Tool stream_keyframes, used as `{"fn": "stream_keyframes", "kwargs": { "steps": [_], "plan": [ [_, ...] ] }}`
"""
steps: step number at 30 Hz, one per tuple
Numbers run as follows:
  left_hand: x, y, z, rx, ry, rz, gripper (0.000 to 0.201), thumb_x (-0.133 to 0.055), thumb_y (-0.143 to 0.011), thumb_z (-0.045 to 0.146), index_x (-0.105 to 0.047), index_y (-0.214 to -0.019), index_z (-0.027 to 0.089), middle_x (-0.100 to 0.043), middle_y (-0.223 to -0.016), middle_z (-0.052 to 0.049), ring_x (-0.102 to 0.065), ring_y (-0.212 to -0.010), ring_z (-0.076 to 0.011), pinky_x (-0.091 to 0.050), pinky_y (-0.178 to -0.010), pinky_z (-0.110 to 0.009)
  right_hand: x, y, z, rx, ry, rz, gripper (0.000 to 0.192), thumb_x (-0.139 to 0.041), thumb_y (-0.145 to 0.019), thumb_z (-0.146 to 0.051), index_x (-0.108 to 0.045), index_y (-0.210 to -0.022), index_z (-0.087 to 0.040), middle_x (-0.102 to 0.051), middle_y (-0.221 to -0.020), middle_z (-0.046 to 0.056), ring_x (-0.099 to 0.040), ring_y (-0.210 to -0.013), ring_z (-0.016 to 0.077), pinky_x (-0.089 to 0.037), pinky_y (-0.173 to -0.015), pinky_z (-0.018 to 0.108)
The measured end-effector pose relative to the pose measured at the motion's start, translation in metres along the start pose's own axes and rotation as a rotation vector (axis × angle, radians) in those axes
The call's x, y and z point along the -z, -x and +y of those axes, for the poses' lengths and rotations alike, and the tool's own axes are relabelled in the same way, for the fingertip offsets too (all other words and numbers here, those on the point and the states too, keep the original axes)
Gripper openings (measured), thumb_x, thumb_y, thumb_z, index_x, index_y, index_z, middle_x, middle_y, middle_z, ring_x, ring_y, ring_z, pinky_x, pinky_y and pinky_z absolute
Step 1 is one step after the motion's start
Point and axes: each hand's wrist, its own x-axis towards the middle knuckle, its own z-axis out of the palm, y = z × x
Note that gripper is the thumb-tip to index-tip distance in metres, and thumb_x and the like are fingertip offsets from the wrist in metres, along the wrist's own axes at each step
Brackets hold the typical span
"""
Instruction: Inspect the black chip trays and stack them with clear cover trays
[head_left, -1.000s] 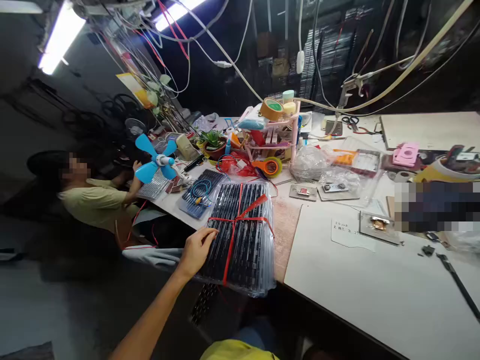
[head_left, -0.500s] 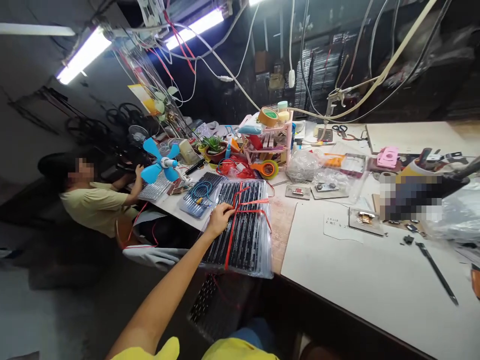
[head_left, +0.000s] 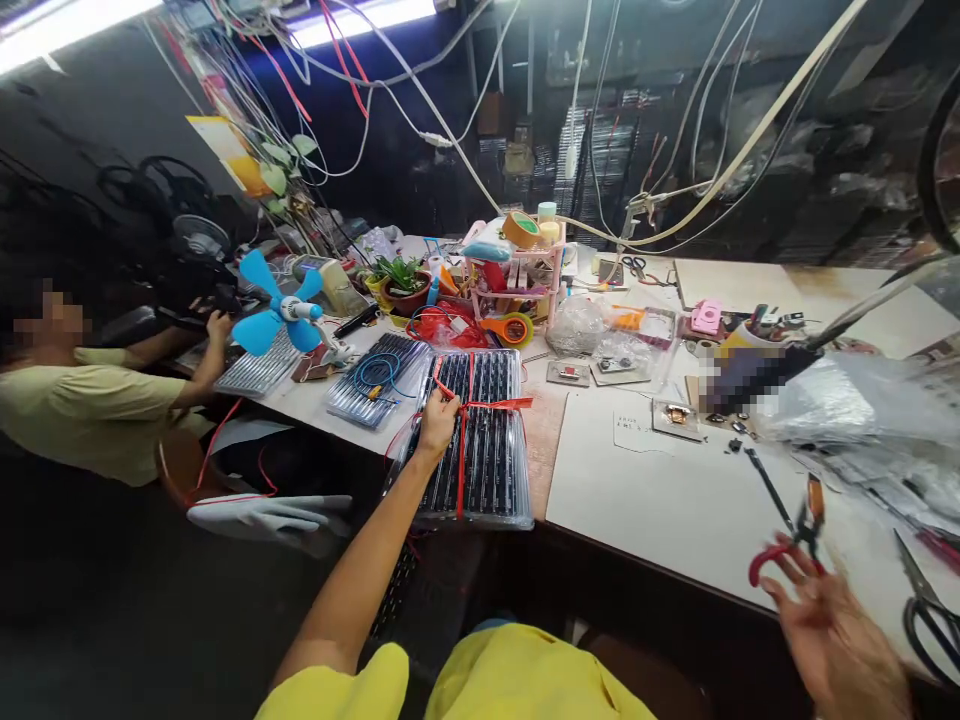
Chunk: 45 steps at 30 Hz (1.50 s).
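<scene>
Newly in view since the earlier frame, the right hand point(head_left: 832, 625) grasps small red-handled cutters point(head_left: 787, 545) above the white tabletop point(head_left: 675, 500). Fingers of the left hand point(head_left: 437, 422) pinch the red ribbon point(head_left: 463, 440) on the clear plastic-wrapped stack of dark component trays point(head_left: 480, 440) at the bench edge. That bundle is still tied, its ribbon uncut.

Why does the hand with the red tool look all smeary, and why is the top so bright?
Head view: the right hand with the red-handled cutters is motion-blurred near the edge; the tube lights overhead glare white; the wide lens bends the table; the left hand on the tied bundle looks sharp.
</scene>
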Motion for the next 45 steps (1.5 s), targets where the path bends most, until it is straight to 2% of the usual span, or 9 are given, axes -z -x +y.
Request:
{"fn": "stream_keyframes", "kwargs": {
  "steps": [2, 5, 9, 12, 14, 19, 23, 29, 45],
  "plan": [
    [-0.001, 0.001, 0.0, -0.014, 0.052, 0.018, 0.017, -0.056, -0.088, 0.03, -0.054, -0.083, 0.014, -0.053, -0.064, 0.005, -0.048, -0.049, -0.0075, -0.041, -0.049, -0.022, -0.029, 0.019, 0.003, -0.086, -0.146, -0.12, 0.022, -0.062, -0.077, -0.051, -0.063, -0.075, -0.029, -0.053, -0.132, 0.008, -0.044, -0.126, 0.027, -0.045, -0.091, 0.046],
    [0.0, 0.002, 0.001, -0.031, 0.121, 0.022, 0.014, -0.057, -0.085, 0.028, -0.05, -0.082, 0.016, -0.053, -0.061, 0.006, -0.047, -0.048, -0.0079, -0.037, -0.048, -0.022, -0.086, 0.046, 0.002, -0.255, -0.28, -0.336, 0.022, -0.067, -0.072, -0.046, -0.066, -0.081, -0.026, -0.062, -0.118, 0.009, -0.058, -0.11, 0.0258, -0.053, -0.071, 0.033],
    [0.001, 0.002, 0.005, -0.033, 0.186, 0.022, 0.017, -0.059, -0.078, 0.028, -0.046, -0.081, 0.018, -0.053, -0.054, 0.006, -0.053, -0.048, -0.0099, -0.034, -0.049, -0.022, -0.162, 0.071, -0.005, -0.272, -0.095, -0.718, 0.024, -0.06, -0.082, -0.043, -0.06, -0.081, -0.019, -0.064, -0.085, 0.005, -0.063, -0.076, 0.0155, -0.039, -0.046, 0.018],
    [0.001, 0.003, 0.007, -0.022, 0.207, 0.033, 0.024, -0.061, -0.073, 0.03, -0.044, -0.085, 0.019, -0.054, -0.051, 0.007, -0.056, -0.047, -0.0115, -0.033, -0.048, -0.022, -0.212, 0.077, -0.001, -0.001, 0.484, -1.039, 0.038, -0.031, -0.096, -0.046, -0.052, -0.085, -0.017, -0.063, -0.081, 0.006, -0.059, -0.063, 0.0113, -0.031, -0.042, 0.018],
    [0.001, 0.004, 0.009, -0.015, 0.215, 0.032, 0.03, -0.063, -0.071, 0.031, -0.044, -0.091, 0.019, -0.056, -0.051, 0.006, -0.057, -0.048, -0.0124, -0.034, -0.049, -0.022, -0.24, 0.076, 0.006, 0.22, 0.84, -1.131, 0.041, -0.02, -0.099, -0.04, -0.05, -0.084, -0.016, -0.063, -0.077, 0.006, -0.056, -0.058, 0.0105, -0.036, -0.046, 0.02],
    [0.004, 0.006, 0.014, 0.001, 0.229, 0.027, 0.037, -0.064, -0.071, 0.033, -0.044, -0.098, 0.019, -0.059, -0.055, 0.005, -0.058, -0.049, -0.0128, -0.036, -0.05, -0.022, -0.289, 0.065, 0.022, 0.577, 1.235, -1.022, 0.025, -0.031, -0.097, -0.026, -0.05, -0.084, -0.015, -0.061, -0.086, 0.009, -0.056, -0.078, 0.0176, -0.042, -0.072, 0.031],
    [0.006, 0.005, 0.013, 0.009, 0.24, 0.013, 0.038, -0.064, -0.072, 0.034, -0.046, -0.101, 0.018, -0.06, -0.057, 0.004, -0.059, -0.052, -0.0126, -0.038, -0.053, -0.022, -0.309, 0.062, 0.019, 0.793, 1.523, -0.947, 0.025, -0.03, -0.097, -0.02, -0.053, -0.091, -0.013, -0.058, -0.092, 0.014, -0.056, -0.084, 0.0225, -0.041, -0.073, 0.034],
    [0.009, 0.003, 0.01, 0.005, 0.259, 0.005, 0.036, -0.064, -0.071, 0.032, -0.048, -0.1, 0.017, -0.058, -0.056, 0.005, -0.054, -0.049, -0.0103, -0.037, -0.051, -0.021, -0.321, 0.071, 0.022, 0.949, 1.783, -0.878, 0.026, -0.031, -0.093, -0.009, -0.057, -0.097, -0.01, -0.057, -0.096, 0.017, -0.056, -0.087, 0.0262, -0.045, -0.066, 0.034],
    [0.009, 0.004, 0.01, 0.007, 0.227, -0.001, 0.028, -0.062, -0.071, 0.029, -0.051, -0.095, 0.018, -0.051, -0.052, 0.007, -0.046, -0.044, -0.0081, -0.032, -0.045, -0.019, -0.318, 0.087, 0.03, 1.056, 1.882, -0.765, 0.032, -0.029, -0.086, -0.001, -0.06, -0.094, -0.003, -0.057, -0.09, 0.022, -0.057, -0.081, 0.029, -0.048, -0.058, 0.036]
  ]
}}
